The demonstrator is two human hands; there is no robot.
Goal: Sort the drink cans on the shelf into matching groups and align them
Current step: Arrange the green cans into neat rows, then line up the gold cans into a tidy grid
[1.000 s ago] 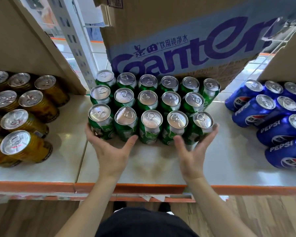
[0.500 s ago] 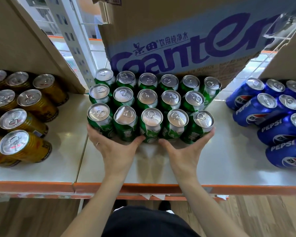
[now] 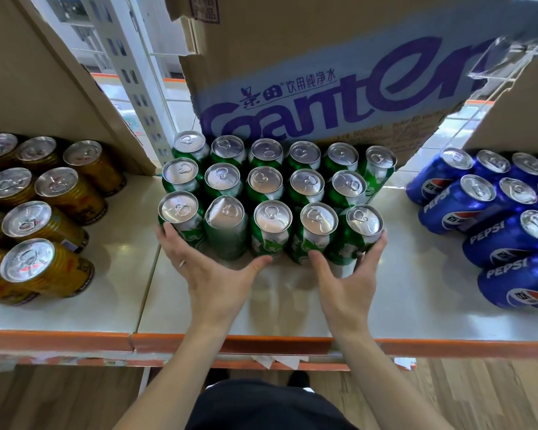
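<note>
Near edge first: shelf [image 3: 292, 318] lip at 6 o'clock, and both of my operator's hands are on the front row of the green cans [image 3: 272, 218], dead centre. Left hand [image 3: 213, 274] is spread, with fingers flat on the outer side of the left-end can and the thumb at the foot of the middle can. There's a ring [image 3: 182, 263] on it. Right hand [image 3: 343, 280] is spread too, fingers round the outside of the right-end can and thumb at the fourth can's base. Neither hand lifts anything; they bracket the five-can row from both ends. I read this as squaring up the front row. The sorting looks done: green in the centre, gold cans [image 3: 44, 225] at 9 o'clock, blue Pepsi cans [image 3: 494, 231] at 3 o'clock, well apart, with no strays that I can see. What's left is alignment only. The green block sits three rows deep and fairly tight, but the second front can [image 3: 225, 228] has a dented rim, and the back-right can at 1 o'clock sits slightly off the grid. The gold and blue rows look looser, and both run out of frame, so I can't judge them fully. The cardboard box [image 3: 323, 72] at 12 o'clock hangs over the back row. It's printed for water, but its contents are hidden.
</note>
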